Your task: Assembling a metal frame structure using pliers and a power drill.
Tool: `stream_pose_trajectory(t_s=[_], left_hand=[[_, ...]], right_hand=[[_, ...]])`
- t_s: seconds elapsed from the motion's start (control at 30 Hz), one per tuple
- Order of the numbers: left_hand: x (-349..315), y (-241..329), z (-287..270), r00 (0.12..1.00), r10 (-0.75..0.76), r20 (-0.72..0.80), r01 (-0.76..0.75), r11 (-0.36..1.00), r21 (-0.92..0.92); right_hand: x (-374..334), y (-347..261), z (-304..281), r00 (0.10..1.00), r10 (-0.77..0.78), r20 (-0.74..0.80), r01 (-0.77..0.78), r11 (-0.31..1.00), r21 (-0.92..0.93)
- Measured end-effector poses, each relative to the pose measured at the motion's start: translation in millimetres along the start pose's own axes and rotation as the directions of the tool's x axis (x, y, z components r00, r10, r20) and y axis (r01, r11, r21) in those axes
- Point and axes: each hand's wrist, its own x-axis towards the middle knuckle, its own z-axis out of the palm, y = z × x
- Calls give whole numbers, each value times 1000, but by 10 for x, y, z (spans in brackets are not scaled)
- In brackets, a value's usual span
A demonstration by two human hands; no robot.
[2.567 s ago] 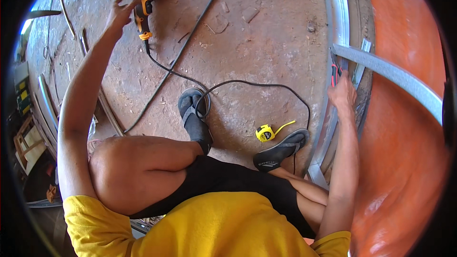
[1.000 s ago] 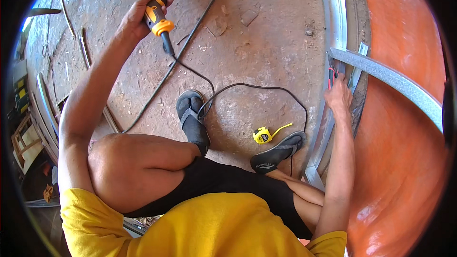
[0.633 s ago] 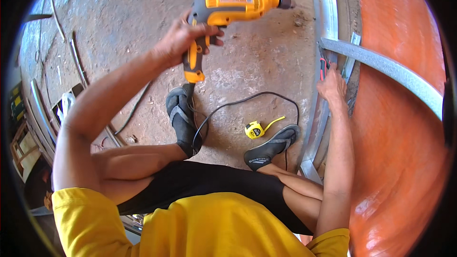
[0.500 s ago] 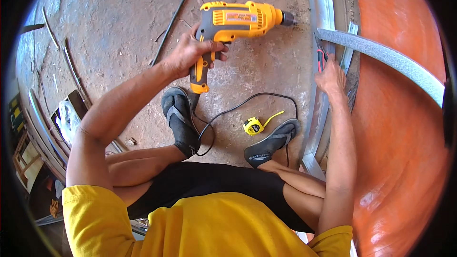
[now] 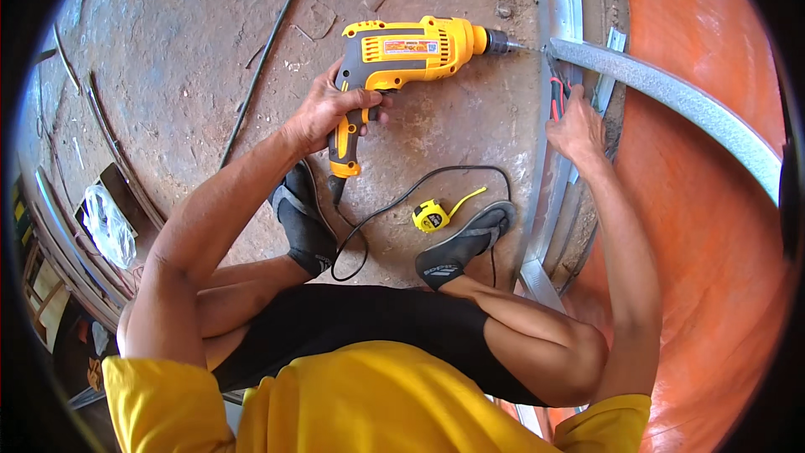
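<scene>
My left hand (image 5: 331,111) is wrapped round the handle of a yellow and grey power drill (image 5: 411,54), a finger at its trigger. The drill lies level over the floor, its bit pointing right, close to the end of a grey metal bar (image 5: 662,84). Closed round red and black handles, my right hand (image 5: 580,124) grips pliers (image 5: 557,92). The jaws of the pliers are at the bar's end, where it meets a long metal channel (image 5: 567,0). Whether the bit touches the metal I cannot tell.
A yellow tape measure (image 5: 431,216) with its blade partly out lies between my feet. The drill's black cord (image 5: 436,174) loops around there. An orange sheet (image 5: 696,285) covers the right side. At the left lie metal strips (image 5: 117,143) and a clear plastic bag (image 5: 109,226).
The drill has moved slightly down and left in view, and its bit is now nearer the bar's end. My right hand keeps the pliers at the bar; the view has shifted a little.
</scene>
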Motion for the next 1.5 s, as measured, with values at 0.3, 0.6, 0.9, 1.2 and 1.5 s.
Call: stream_pose_trajectory(t_s=[0.3, 0.6, 0.9, 1.2, 1.5], left_hand=[[-113, -328, 182, 992, 34, -119, -46, 993, -104], [-115, -463, 257, 990, 76, -121, -90, 989, -115], [-148, -420, 294, 986, 79, -148, -93, 991, -95], [-83, -422, 266, 990, 69, -125, -81, 992, -93], [-14, -156, 110, 997, 22, -68, -25, 999, -38]], right_hand=[[-38, -55, -52, 999, 21, 28, -23, 998, 63], [-54, -46, -50, 1000, 19, -3, -19, 994, 106], [-58, -35, -52, 1000, 11, -1, -11, 994, 107], [-30, 29, 26, 998, -18, -53, 24, 993, 114], [-23, 32, 23, 999, -23, -34, 27, 992, 120]])
